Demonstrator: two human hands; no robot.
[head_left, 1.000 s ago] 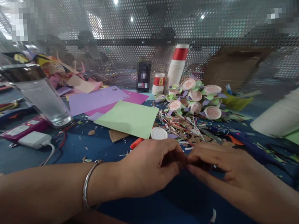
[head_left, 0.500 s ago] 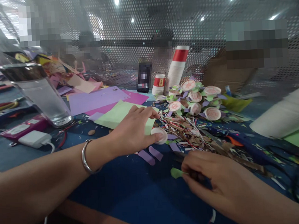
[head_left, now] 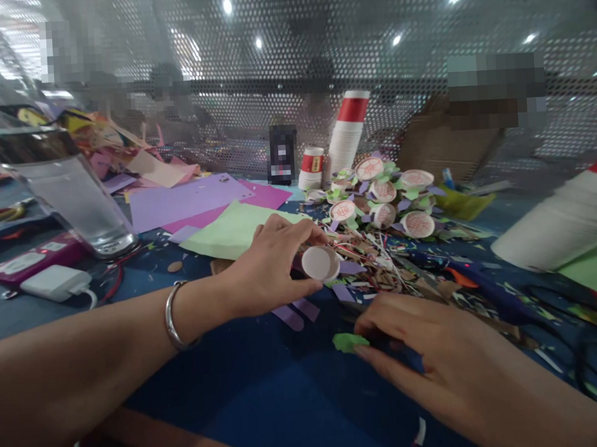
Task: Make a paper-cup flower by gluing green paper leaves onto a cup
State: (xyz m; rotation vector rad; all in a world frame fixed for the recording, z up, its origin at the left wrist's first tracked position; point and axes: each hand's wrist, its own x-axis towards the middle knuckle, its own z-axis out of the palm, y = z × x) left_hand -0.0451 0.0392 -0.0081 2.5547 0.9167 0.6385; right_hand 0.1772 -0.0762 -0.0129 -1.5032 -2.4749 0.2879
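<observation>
My left hand (head_left: 280, 264) reaches over the middle of the table, thumb and fingers spread around a small white cut-down paper cup (head_left: 320, 264). The cup's open side faces me; whether the fingertips touch its edge is hard to see. Between the thumb and index finger of my right hand (head_left: 410, 351) is a small green paper piece (head_left: 349, 343). A dark pointed tip (head_left: 351, 307) shows by that hand's index finger, the rest of it hidden. Purple paper strips (head_left: 289, 317) lie just below my left hand. Under its fingers is a light green sheet (head_left: 229, 230).
Several cup pieces with paper petals (head_left: 384, 192) are piled behind paper scraps (head_left: 365, 253). Stacked paper cups (head_left: 347, 137) stand at the back; another stack (head_left: 553, 220) leans at right. A glass bottle (head_left: 84, 201), purple power strip (head_left: 34, 254) and white charger (head_left: 56, 281) are at left.
My left thumb has come off the face of the cup piece, which now sits slightly further right with its inside showing. My right hand still pinches the green paper; the view has shifted slightly.
</observation>
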